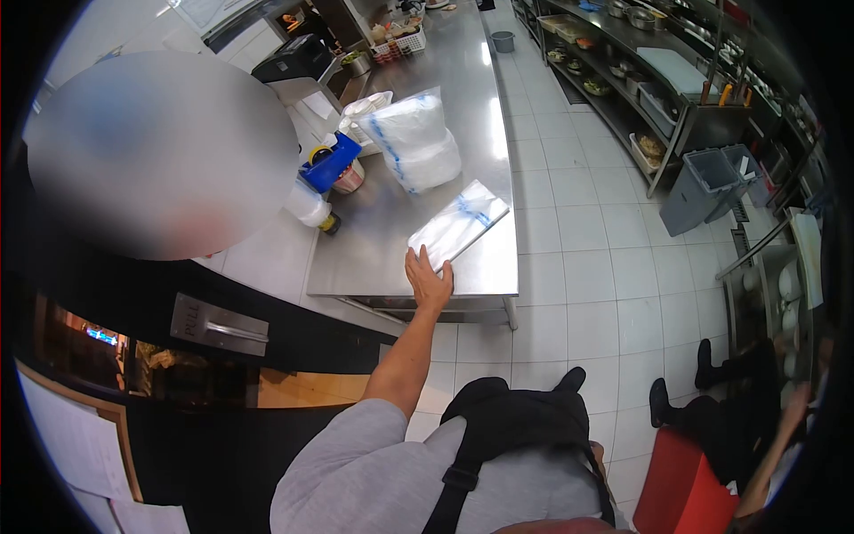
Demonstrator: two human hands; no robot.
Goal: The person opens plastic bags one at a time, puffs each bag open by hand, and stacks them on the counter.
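Note:
My left hand (431,283) reaches out to the near corner of a steel worktable. Its thumb and fingers are around the near end of a flat pack of clear plastic bags (460,222) with blue print. The pack lies slanted near the table's right edge. Just beyond it sits a larger, puffier clear plastic package (414,142), also with blue marks. My right hand is not visible; only a sliver of skin shows beside my black apron.
Left of the packages are a blue holder (330,163), a bottle with a dark cap (313,208) and stacked white containers (365,114). Grey bins (703,187) stand by a shelf unit on the right. A person in dark trousers (743,400) sits near a red box (680,485).

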